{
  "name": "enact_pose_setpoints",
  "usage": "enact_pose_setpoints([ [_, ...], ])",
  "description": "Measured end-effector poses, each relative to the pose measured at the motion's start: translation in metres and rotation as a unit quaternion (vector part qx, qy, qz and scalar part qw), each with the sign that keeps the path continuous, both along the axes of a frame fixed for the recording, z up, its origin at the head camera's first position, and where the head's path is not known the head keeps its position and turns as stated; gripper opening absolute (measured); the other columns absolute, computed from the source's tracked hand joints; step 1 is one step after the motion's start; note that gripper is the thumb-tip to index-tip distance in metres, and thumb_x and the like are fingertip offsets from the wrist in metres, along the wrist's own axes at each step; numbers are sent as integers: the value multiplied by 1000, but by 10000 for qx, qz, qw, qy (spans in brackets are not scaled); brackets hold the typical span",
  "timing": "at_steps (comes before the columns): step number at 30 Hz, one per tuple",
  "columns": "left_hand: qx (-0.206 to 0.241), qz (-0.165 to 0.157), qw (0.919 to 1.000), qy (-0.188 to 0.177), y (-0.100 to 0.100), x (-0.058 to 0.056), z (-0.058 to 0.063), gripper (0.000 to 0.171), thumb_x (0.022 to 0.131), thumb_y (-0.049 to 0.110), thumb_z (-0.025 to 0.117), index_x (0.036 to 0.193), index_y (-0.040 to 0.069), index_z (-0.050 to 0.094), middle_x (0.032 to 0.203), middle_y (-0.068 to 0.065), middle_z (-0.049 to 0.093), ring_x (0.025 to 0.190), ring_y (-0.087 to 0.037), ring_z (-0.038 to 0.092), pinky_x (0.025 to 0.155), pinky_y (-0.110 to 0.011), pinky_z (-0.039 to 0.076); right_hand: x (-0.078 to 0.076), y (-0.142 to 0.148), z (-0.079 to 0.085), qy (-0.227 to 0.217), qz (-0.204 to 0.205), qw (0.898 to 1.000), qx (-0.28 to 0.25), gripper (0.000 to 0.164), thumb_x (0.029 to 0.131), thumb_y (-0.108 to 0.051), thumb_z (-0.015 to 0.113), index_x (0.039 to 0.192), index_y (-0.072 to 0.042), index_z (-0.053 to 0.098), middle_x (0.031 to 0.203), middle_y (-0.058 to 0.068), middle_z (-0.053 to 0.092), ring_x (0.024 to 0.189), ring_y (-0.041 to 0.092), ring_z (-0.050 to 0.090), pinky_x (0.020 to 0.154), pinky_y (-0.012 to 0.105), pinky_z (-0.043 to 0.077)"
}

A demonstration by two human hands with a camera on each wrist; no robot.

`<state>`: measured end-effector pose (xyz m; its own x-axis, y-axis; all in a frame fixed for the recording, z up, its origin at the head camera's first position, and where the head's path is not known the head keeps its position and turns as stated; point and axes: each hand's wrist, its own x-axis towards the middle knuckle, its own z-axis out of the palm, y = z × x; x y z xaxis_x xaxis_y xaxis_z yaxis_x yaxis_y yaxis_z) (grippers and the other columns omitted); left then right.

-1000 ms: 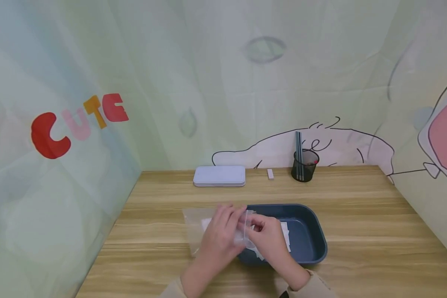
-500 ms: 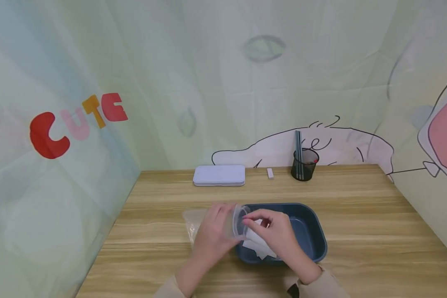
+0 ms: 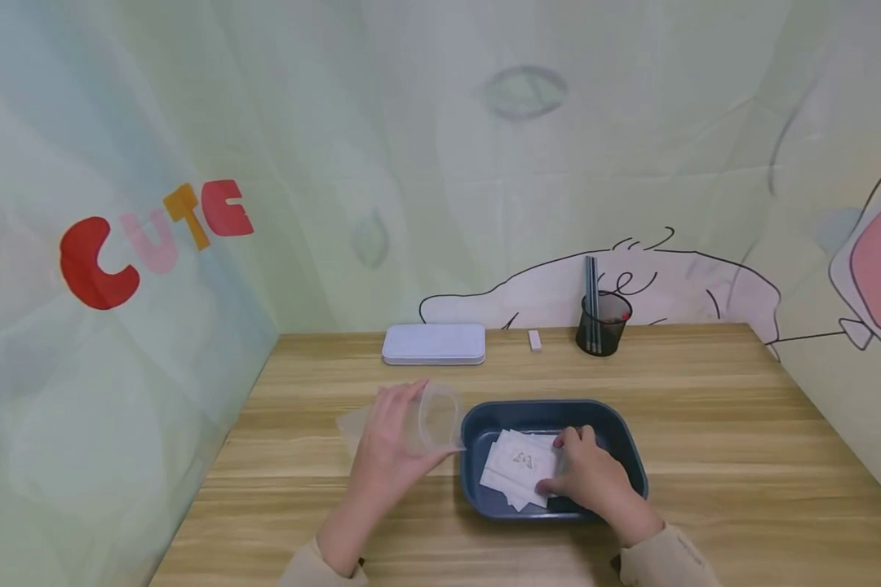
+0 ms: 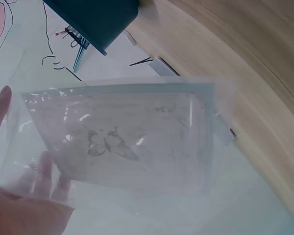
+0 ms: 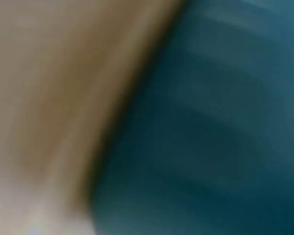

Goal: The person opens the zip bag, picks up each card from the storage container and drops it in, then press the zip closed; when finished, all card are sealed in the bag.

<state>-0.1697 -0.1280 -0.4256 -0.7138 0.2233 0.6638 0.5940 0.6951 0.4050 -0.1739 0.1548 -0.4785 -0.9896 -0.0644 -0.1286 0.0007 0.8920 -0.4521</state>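
In the head view my left hand (image 3: 389,456) grips a clear plastic bag (image 3: 439,420) whose round mouth gapes toward the tray. The left wrist view shows a pale flat piece with a butterfly print (image 4: 108,144) inside the bag. White paper-like squares (image 3: 517,469), the top one with a small butterfly mark, lie stacked in a dark blue tray (image 3: 477,408). My right hand (image 3: 595,473) reaches into the tray, thumb and fingers spread at the stack's right edge. How firmly it touches them cannot be seen. The right wrist view is blurred.
At the back of the wooden table (image 3: 323,383) lie a white flat case (image 3: 433,344) and a small white block (image 3: 534,340). Farther right stands a black mesh cup (image 3: 602,326) with pencil-like sticks in it. A printed curtain encloses the table.
My right hand has left the bag's mouth and moved right and down to the white squares in the tray. My left hand has shifted left with the bag, which now gapes wider.
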Motion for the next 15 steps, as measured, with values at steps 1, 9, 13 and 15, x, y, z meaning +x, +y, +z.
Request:
enact_pose_setpoints([
  [1,25,-15,10000,-2,0,0,0,94,53,34,94,132,6,52,122,-7,56,116,-26,49,112,-46,26,0,0,-4,-7,-8,10000,42,66,60,-42,90,105,-6,57,103,17,46,73,26,50,57,37,48],
  [9,93,-95,9999,-41,-2,-2,-1,95,54,35,94,133,5,51,123,-7,56,117,-25,48,112,-48,25,-3,2,-13,52,-36,10000,77,69,54,-40,92,101,-4,56,97,15,44,71,25,49,55,36,46],
  [13,99,-57,9999,-73,-1,-2,-2,94,54,33,94,133,5,51,123,-6,56,116,-25,48,112,-49,25,-5,2,-13,72,-125,9998,-149,67,55,-36,93,98,-4,53,92,10,44,71,23,48,54,33,44],
  [15,117,-62,9999,-110,-1,-1,-3,93,54,32,94,132,5,52,123,-6,56,116,-25,48,113,-48,24,-5,2,-12,97,-196,9991,-370,62,59,-32,92,97,-6,51,87,7,47,71,22,48,54,31,42],
])
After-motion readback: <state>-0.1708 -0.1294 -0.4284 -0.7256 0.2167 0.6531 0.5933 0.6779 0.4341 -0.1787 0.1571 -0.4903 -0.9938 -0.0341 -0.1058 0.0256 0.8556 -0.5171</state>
